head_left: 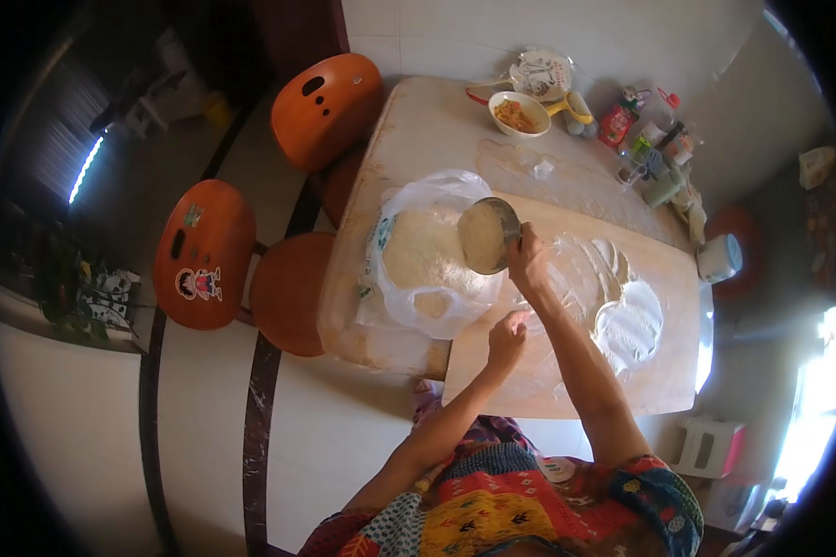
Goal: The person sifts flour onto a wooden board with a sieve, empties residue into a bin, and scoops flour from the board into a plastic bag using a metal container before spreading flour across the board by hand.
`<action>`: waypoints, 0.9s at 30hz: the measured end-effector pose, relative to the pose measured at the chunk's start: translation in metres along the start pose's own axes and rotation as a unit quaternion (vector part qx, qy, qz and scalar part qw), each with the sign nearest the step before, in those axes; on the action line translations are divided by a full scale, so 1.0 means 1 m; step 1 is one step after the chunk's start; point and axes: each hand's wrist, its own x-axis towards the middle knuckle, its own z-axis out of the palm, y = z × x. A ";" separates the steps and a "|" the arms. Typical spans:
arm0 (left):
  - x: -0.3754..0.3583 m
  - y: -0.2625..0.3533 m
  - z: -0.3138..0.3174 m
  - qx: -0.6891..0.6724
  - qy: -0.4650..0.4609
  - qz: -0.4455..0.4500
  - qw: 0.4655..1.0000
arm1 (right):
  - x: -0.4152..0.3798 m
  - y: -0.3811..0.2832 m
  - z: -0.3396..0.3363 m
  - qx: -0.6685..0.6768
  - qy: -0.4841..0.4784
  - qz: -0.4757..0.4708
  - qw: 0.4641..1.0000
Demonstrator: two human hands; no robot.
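My right hand (528,260) grips the rim of a round metal bowl (511,223), its fingers closed on the edge. Pale flour (482,239) shows inside the bowl, which tilts over the right side of an open white plastic bag (409,311). More flour (423,251) fills the bag. Below the bowl, my left hand (508,341) hovers by the bag's near right edge, fingers curled together; whether they pinch anything is hidden. Under both forearms lies a wooden board (492,371), with a white flour heap (629,325) spread on its right part.
A bowl of food (520,115), a yellow-handled utensil (571,112) and a patterned plate (542,74) stand at the table's back. Bottles and jars (650,139) crowd the wall side, with a white tub (719,258) at the right corner. Orange chairs (204,255) flank the left edge.
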 end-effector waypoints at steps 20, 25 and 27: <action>0.006 -0.033 -0.003 0.070 0.001 0.039 0.997 | -0.033 -0.063 0.030 -0.374 -0.110 -0.377 0.840; -0.003 -0.010 -0.008 -0.028 0.022 0.067 0.997 | -0.033 -0.056 0.023 -0.381 -0.089 -0.443 0.807; 0.001 -0.015 -0.006 -0.018 0.025 0.109 0.994 | -0.036 -0.060 0.021 -0.404 -0.084 -0.453 0.790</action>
